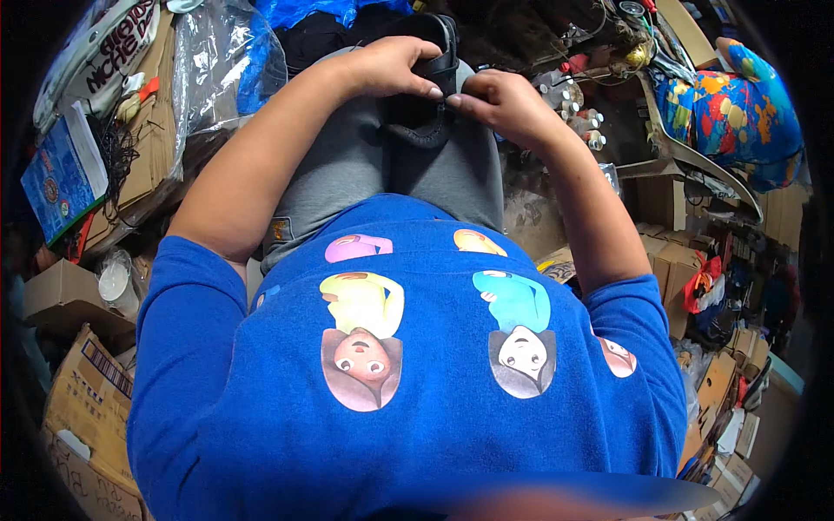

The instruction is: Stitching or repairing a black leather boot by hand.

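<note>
A black sandal with a curved strap lies over my grey-trousered thighs, toward the knees. My left hand grips its left side, with the thumb pressed on the near part and the fingers partly hidden behind it. From the right, my right hand pinches the sandal's edge between thumb and bent forefinger, close to my left thumb. Both hands almost meet at the strap's joint. Whether a small tool or thread sits in the right-hand pinch is too small to tell.
Clear bottles stand right of my knees, near a paint-splashed colourful object. Leftward lie a clear plastic bag, a blue book and tangled black wires. Cardboard boxes crowd both sides.
</note>
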Demonstrator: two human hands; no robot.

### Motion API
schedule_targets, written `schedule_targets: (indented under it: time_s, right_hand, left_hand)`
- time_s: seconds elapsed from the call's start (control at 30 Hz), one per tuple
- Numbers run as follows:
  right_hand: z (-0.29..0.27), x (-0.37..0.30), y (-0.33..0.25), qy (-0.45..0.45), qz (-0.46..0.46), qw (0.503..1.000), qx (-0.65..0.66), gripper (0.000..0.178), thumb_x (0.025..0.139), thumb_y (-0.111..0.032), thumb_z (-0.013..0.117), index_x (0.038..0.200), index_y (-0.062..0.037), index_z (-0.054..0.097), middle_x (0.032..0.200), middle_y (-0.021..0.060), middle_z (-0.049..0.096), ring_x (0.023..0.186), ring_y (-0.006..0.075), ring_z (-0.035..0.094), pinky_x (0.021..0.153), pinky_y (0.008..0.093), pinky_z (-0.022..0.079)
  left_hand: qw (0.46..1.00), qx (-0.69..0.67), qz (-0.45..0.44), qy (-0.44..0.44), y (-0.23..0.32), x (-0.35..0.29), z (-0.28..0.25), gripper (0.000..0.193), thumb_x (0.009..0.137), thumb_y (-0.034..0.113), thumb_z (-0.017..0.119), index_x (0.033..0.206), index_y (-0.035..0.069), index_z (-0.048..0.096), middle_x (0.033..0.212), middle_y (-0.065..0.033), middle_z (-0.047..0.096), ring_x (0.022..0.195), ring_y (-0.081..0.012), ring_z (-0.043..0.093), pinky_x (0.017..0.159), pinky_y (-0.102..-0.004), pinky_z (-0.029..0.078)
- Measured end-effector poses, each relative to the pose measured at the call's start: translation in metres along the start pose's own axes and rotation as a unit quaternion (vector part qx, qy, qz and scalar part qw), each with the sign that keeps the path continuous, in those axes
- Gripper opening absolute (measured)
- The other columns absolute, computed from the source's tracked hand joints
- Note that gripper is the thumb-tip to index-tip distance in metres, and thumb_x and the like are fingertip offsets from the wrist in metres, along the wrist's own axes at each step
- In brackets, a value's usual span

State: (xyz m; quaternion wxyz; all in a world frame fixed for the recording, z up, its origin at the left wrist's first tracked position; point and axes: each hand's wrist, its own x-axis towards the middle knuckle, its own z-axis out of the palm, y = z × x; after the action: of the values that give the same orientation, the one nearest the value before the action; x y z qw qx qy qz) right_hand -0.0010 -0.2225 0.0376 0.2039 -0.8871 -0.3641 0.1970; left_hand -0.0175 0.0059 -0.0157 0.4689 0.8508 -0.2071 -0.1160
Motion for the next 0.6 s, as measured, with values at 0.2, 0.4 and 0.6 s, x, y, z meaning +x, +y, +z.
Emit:
schedule_targets:
  time_s: [0.2,0.4,0.6]
  right_hand:
    - [-0.003,-0.001,-0.003,-0.073,-0.007,0.996,0.056,0.023,0.087,-0.022,0.061,0.096,-0.0014,0.066,0.078,0.0206,0.063,0.069,0.0296,0.06,0.066,0.0387,0.048]
    - [0.0,-0.034,-0.006,-0.027,0.041,0.974,0.223,0.028,0.089,-0.017,0.062,0.073,0.0003,0.046,0.065,0.0016,0.038,0.064,0.0086,0.04,0.057,0.0285,0.037]
    - [-0.018,-0.052,-0.014,0.091,0.006,0.966,0.242,0.012,0.089,-0.013,0.066,0.088,-0.0016,0.063,0.077,0.0022,0.055,0.069,0.011,0.051,0.063,0.0279,0.043]
  left_hand:
    - [0.997,-0.047,0.055,-0.007,-0.006,0.003,0.009,0.037,0.075,0.024,0.078,0.097,0.0,0.06,0.091,-0.0159,0.065,0.09,-0.0284,0.063,0.08,-0.0367,0.047]
    - [0.994,0.071,0.063,0.046,-0.011,0.001,0.01,0.041,0.075,0.03,0.077,0.099,0.002,0.061,0.097,-0.0177,0.063,0.095,-0.0343,0.061,0.082,-0.04,0.047]
    - [0.982,0.073,0.045,0.169,0.003,-0.014,0.009,0.052,0.068,0.027,0.082,0.11,0.006,0.059,0.108,-0.0155,0.058,0.102,-0.0338,0.059,0.088,-0.0399,0.048]
